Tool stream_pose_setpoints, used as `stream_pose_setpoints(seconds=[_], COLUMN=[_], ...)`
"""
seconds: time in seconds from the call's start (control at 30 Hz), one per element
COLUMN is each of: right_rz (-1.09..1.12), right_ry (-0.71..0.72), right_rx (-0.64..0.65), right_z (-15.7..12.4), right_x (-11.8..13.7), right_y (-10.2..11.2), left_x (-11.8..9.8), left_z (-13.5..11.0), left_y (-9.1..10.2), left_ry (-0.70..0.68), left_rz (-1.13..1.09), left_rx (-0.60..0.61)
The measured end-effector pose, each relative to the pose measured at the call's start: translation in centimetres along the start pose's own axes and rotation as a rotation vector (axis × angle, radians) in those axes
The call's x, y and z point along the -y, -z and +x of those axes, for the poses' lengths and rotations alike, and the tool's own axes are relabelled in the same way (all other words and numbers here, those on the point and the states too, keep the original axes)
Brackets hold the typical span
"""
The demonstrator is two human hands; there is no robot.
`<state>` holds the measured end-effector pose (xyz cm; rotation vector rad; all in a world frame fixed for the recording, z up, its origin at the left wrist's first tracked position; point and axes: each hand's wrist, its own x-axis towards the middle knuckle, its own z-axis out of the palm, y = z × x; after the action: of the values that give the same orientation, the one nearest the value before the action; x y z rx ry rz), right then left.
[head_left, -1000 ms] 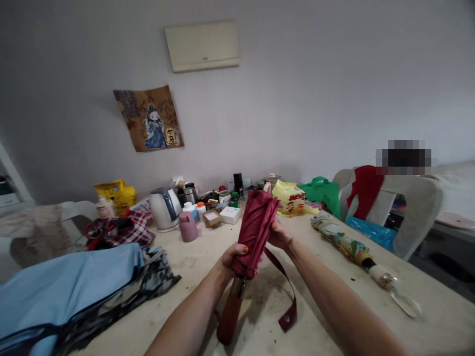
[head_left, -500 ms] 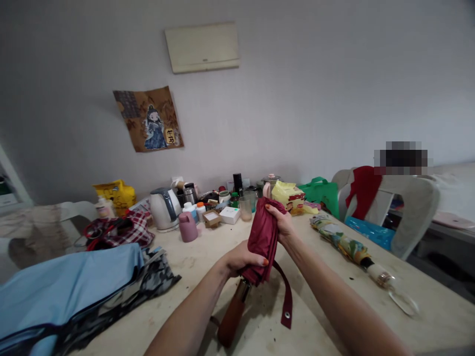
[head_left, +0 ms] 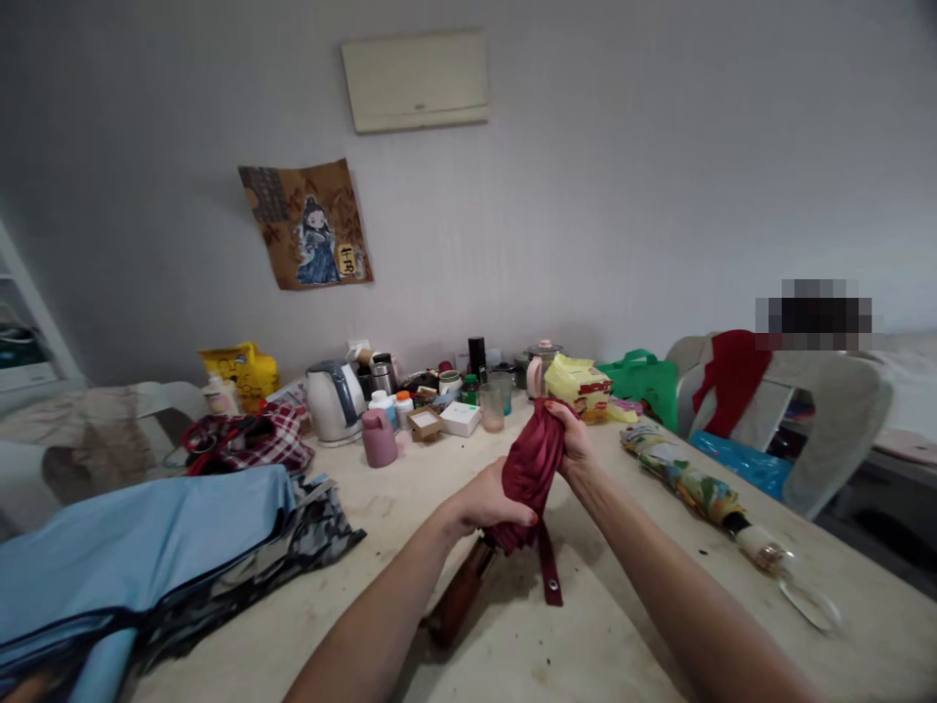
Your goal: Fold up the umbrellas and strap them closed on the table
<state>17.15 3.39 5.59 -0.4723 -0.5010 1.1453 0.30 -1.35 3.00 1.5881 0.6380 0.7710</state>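
Note:
A dark red folding umbrella (head_left: 533,471) is tilted over the table, its canopy gathered and its brown handle (head_left: 460,598) pointing down toward me. My left hand (head_left: 492,500) is wrapped round the lower canopy, just above the handle, with the thumb across the cloth. Up at the far end, my right hand (head_left: 572,435) grips the bunched cloth. From the canopy's lower edge hangs a loose red strap (head_left: 549,566) with a metal snap. Fingers behind the cloth are hidden.
On the right lies a floral folded umbrella (head_left: 688,488). Blue cloth (head_left: 168,527) covers the left side. An electric kettle (head_left: 333,402), a pink cup (head_left: 379,439), a small white box (head_left: 461,419) and a yellow package (head_left: 578,386) stand along the back. A person sits beyond the chairs at right.
The canopy is twisted and bunched more tightly between my hands. The strap has swung left and hangs closer to the canopy. The view has shifted slightly.

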Motion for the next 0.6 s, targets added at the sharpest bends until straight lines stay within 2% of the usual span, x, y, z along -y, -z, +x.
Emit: stream_pose_setpoints(seconds=[0.07,0.13,0.23,0.33,0.4,0.5,0.57,0.6], right_rz=[0.007,-0.002,-0.022,-0.049,-0.076,-0.137,-0.178,-0.191], right_ry=[0.011,0.013,0.033,0.087,0.144,0.204,0.134,0.076], right_rx=[0.043,0.099,0.157,0.084,0.017,-0.011,0.008,0.023], right_z=[-0.1,-0.2,-0.2,-0.6,-1.2,-2.7,-3.4,-3.5], right_x=[0.2,0.4,0.4,-0.1,-0.8,-2.0,-2.7,-3.0], right_y=[0.1,0.2,0.2,-0.4,-0.9,-1.5,-1.6,-1.6], left_x=[-0.3,-0.5,-0.7,-0.8,-1.0,-1.5,-1.8,-2.0], left_z=[-0.1,-0.3,-0.4,-0.3,-0.3,-0.5,-0.8,-1.0], left_y=[0.2,0.4,0.5,0.6,0.5,-0.4,-1.4,-1.8], left_ry=[0.006,0.006,-0.004,-0.033,-0.052,0.009,0.076,0.098], left_rz=[-0.182,-0.298,-0.323,-0.263,-0.142,0.276,0.608,0.735], left_rx=[0.149,0.216,0.211,0.156,0.062,-0.220,-0.399,-0.450])
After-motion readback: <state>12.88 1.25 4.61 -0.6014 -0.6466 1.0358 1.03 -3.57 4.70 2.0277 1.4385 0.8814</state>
